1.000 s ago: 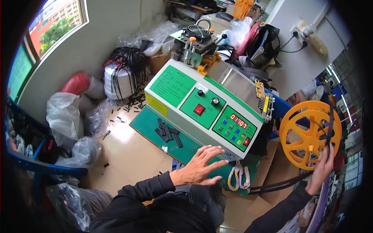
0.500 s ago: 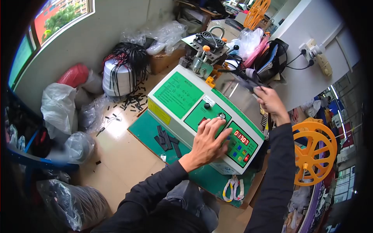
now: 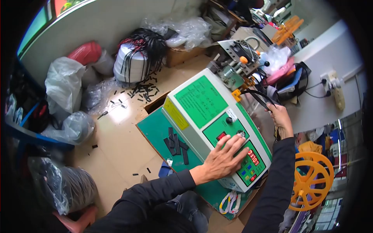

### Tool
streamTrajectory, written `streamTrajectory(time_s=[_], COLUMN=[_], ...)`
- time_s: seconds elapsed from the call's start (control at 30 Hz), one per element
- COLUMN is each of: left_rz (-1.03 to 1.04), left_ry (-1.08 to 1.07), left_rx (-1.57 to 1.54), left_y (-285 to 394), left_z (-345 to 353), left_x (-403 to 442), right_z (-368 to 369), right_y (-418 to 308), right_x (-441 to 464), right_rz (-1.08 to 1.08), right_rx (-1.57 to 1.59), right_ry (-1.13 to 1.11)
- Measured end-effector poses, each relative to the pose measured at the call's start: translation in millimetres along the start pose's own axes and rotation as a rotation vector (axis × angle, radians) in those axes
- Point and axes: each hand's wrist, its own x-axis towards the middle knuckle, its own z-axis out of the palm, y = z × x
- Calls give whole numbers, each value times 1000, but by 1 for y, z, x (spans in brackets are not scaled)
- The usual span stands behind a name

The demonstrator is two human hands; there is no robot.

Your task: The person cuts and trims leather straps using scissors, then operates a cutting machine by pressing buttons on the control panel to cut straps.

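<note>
My left hand [image 3: 227, 157] lies on the green control panel of a white and green bench machine [image 3: 176, 99], fingers stretched out beside the black knob and the red digital display [image 3: 253, 157]. My right hand [image 3: 280, 118] is closed on a black strap [image 3: 256, 95], which loops towards the orange guide [image 3: 236, 94] on the machine's far side. Whether the strap's end sits inside the guide I cannot tell. Several short black strips [image 3: 176, 145] lie on the green mat [image 3: 151, 130] to the left of the machine.
Cutters with white and yellow handles [image 3: 230, 202] lie at the mat's near edge. Orange reels [image 3: 307, 182] stand at right. On the floor are a white spool with black cords [image 3: 130, 64], scattered black pieces [image 3: 143, 91] and plastic bags [image 3: 64, 83]. A power strip [image 3: 336, 87] hangs on the wall.
The view has turned, so the machine appears further right and lower. My right hand has brought the strap closer to the orange guide. My left hand stays on the panel.
</note>
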Motion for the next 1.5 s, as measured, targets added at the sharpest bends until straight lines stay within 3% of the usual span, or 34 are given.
streamTrajectory(time_s=[0.27,0.37,0.5,0.77,0.93,1.5], left_rz=[25,35,72,291,257,230], left_ry=[-20,-81,5,-198,-127,-176], left_rx=[-19,-125,-20,-70,-63,24], left_y=[-4,-6,-4,2,7,10], left_z=[-1,3,9,9,16,5], left_x=[-1,-6,-4,-5,-10,-5], right_z=[28,38,43,43,43,43], right_y=[-5,-5,17,15,16,10], right_x=[8,15,37,36,33,31], right_rz=[-143,-93,-135,-129,-115,-73], right_rx=[-10,-34,-16,-83,-85,-5], right_ry=[77,147,158,185,154,140])
